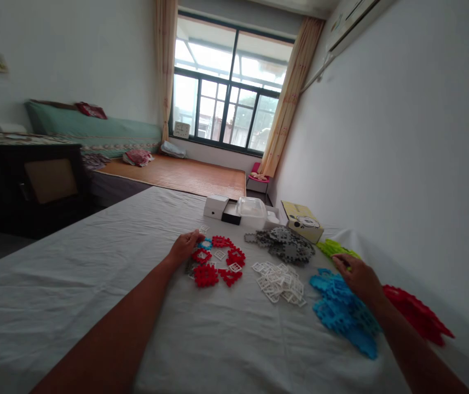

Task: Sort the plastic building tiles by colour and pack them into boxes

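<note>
My left hand (185,245) is at the far left of a ring of flat plastic building pieces, its fingers drawn together beside a blue piece (205,244) and a white square frame (204,230). What the fingers grip, if anything, is hidden. The ring includes several notched red pieces (206,276) with small white frames (219,255) among them. Over on the right, my right hand (359,276) has its fingers curled at the lime-green pieces (335,247), above the heap of blue pieces (341,306). Whatever is between those fingertips cannot be made out.
Grey pieces (285,246) and white frames (280,283) lie in piles mid-table, red ones (417,314) by the wall. Behind them stand a white box (216,206), a clear plastic container (252,210) and a yellow box (303,221). A bed (185,174) lies beyond the white cloth (94,262).
</note>
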{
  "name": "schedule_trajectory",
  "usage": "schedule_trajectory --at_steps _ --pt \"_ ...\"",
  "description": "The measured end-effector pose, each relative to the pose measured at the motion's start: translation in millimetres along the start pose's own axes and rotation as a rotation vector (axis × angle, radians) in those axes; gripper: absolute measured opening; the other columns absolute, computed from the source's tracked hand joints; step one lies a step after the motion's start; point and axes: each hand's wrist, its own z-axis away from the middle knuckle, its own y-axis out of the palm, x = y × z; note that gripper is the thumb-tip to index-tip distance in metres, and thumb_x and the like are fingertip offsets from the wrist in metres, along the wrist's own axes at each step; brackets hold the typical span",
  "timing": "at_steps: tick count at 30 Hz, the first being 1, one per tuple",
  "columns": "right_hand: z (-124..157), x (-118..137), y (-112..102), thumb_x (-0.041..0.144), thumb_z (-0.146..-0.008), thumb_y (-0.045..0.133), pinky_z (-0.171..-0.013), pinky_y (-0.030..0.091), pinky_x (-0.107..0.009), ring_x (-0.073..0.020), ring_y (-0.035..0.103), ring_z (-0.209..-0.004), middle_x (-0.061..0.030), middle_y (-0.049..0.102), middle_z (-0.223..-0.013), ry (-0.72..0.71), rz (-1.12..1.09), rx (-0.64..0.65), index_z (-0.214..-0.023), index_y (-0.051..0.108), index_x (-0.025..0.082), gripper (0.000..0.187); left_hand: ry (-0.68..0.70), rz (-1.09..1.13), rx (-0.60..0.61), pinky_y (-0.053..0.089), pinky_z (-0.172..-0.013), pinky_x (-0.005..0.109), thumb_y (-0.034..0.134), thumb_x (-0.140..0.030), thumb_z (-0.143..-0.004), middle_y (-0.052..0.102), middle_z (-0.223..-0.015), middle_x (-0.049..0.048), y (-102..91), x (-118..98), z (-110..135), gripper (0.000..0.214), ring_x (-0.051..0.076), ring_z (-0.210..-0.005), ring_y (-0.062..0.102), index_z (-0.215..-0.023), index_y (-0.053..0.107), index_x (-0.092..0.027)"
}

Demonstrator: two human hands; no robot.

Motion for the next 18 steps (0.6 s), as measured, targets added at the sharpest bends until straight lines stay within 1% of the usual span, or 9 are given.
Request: schedule_trajectory --at_steps 1,3,5,7,9,11,13,16,18 --pt "-2.6 23.1 11.5 0.045 -0.084 0.043 -0.074 0.051 -0.043 -0.0289 0.065 -0.083 -0.0107 0.071 -0.092 -0.050 -0.034 0.030 -0.089 0.068 0.028 0.031 0.003 0.001 -0.003 0.053 -0.069 0.032 0.050 -0.075 -0.064 0.073 -0.082 0.0113 0.1 1.6 -0.6 0.065 0.025 -0.080 0.067 -0.075 0.071 -0.015" --pt "-5.8 76.9 37.3 0.042 -0.086 0.044 -0.077 0.050 -0.039 -0.0248 0.064 -0.086 -0.0077 0.070 -0.095 -0.163 -0.124 0.160 -0.094 0.067 0.026 0.029 0.017 0.007 -0.018 0.053 -0.070 0.032 0.048 -0.074 -0.067 0.073 -0.086 0.0120 -0.5 6.0 -2.2 0.066 0.024 -0.082 0.067 -0.078 0.070 -0.014" --pt "-7.7 132.9 64.2 0.038 -0.087 0.045 -0.079 0.048 -0.036 -0.0217 0.062 -0.086 -0.0057 0.069 -0.094 -0.311 -0.175 0.269 -0.094 0.067 0.023 0.027 0.039 -0.034 -0.020 0.052 -0.071 0.032 0.044 -0.072 -0.071 0.073 -0.086 0.0116 -1.9 11.0 -3.7 0.064 0.024 -0.082 0.068 -0.081 0.070 -0.014" --pt "-12.2 182.6 89.7 0.032 -0.088 0.045 -0.083 0.046 -0.035 -0.0202 0.059 -0.089 -0.0049 0.069 -0.094 -0.445 -0.192 0.315 -0.096 0.067 0.023 0.025 0.046 -0.106 -0.012 0.052 -0.068 0.030 0.042 -0.067 -0.075 0.073 -0.085 0.0096 -3.5 15.5 -4.5 0.059 0.022 -0.077 0.068 -0.085 0.070 -0.015" --pt "-22.2 221.0 112.7 0.027 -0.087 0.048 -0.087 0.043 -0.034 -0.0202 0.056 -0.095 -0.0048 0.069 -0.099 -0.536 -0.193 0.328 -0.100 0.066 0.023 0.023 0.042 -0.155 -0.007 0.051 -0.064 0.028 0.042 -0.062 -0.078 0.073 -0.083 0.0076 -4.4 18.4 -4.5 0.053 0.019 -0.071 0.068 -0.086 0.069 -0.017" --pt "-36.9 247.4 133.3 0.022 -0.086 0.050 -0.090 0.041 -0.034 -0.0207 0.053 -0.102 -0.0054 0.067 -0.106 -0.575 -0.177 0.343 -0.106 0.064 0.023 0.025 0.040 -0.168 -0.007 0.049 -0.060 0.026 0.040 -0.059 -0.081 0.073 -0.083 0.0068 -4.4 19.0 -3.9 0.050 0.017 -0.066 0.067 -0.086 0.069 -0.018" --pt "-52.7 263.6 151.5 0.021 -0.082 0.054 -0.093 0.039 -0.035 -0.0219 0.050 -0.109 -0.0065 0.065 -0.113 -0.586 -0.139 0.388 -0.116 0.060 0.023 0.034 0.052 -0.171 -0.010 0.048 -0.056 0.026 0.037 -0.057 -0.083 0.073 -0.086 0.0069 -4.0 17.6 -3.0 0.050 0.017 -0.063 0.066 -0.087 0.068 -0.018" --pt "-71.6 274.6 173.2 0.026 -0.079 0.058 -0.094 0.036 -0.041 -0.0255 0.044 -0.120 -0.0085 0.061 -0.121 -0.634 -0.060 0.503 -0.128 0.051 0.024 0.050 0.077 -0.163 -0.028 0.048 -0.056 0.025 0.036 -0.052 -0.085 0.072 -0.086 0.0077 -3.8 13.0 -2.0 0.047 0.016 -0.062 0.066 -0.086 0.066 -0.017" --pt "-79.7 276.5 181.9 0.028 -0.078 0.058 -0.094 0.036 -0.043 -0.0268 0.043 -0.121 -0.0084 0.061 -0.122 -0.675 -0.040 0.555 -0.128 0.050 0.025 0.050 0.078 -0.152 -0.040 0.048 -0.057 0.025 0.037 -0.050 -0.085 0.072 -0.085 0.0083 -4.1 9.4 -1.3 0.045 0.016 -0.065 0.066 -0.085 0.066 -0.016"
